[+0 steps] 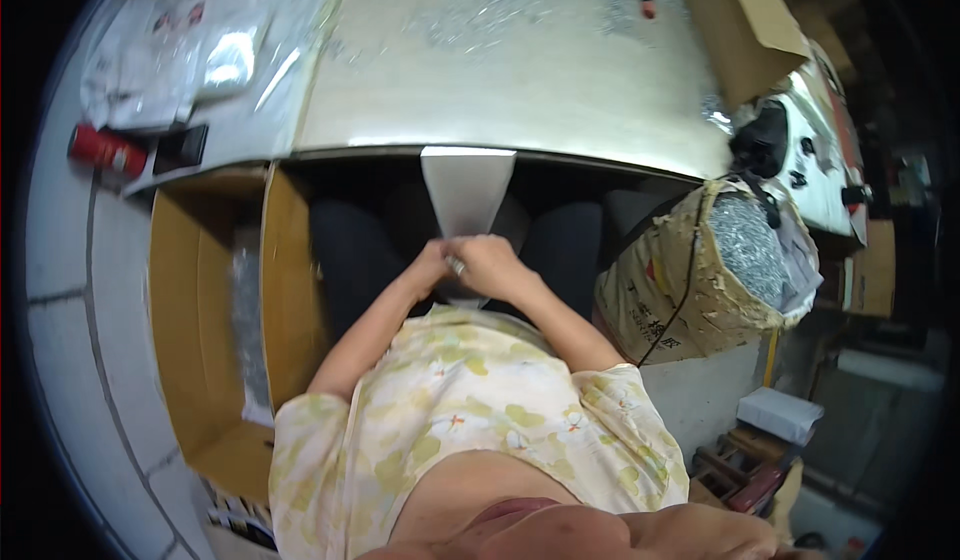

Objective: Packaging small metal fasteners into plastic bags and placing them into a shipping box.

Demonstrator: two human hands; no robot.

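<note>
My left hand (432, 262) and my right hand (490, 266) meet low in front of my lap, fingers curled together. A small shiny metallic spot shows between them, too small to make out as a held piece or a ring. Just beyond the hands, a tapered grey metal plate (468, 188) reaches from the table's front edge toward me, its near end partly hidden by my hands. On the pale metal tabletop (400, 90), many small shiny metal pieces (500, 5) lie scattered, thicker toward the far side.
A brown cardboard box (290, 260) stands open at my left. At my right leans a worn sack (670, 280) filled with shiny metal bits. A red can (105, 152) and clear plastic bags (190, 50) lie far left. Another carton (740, 30) sits at the table's right end.
</note>
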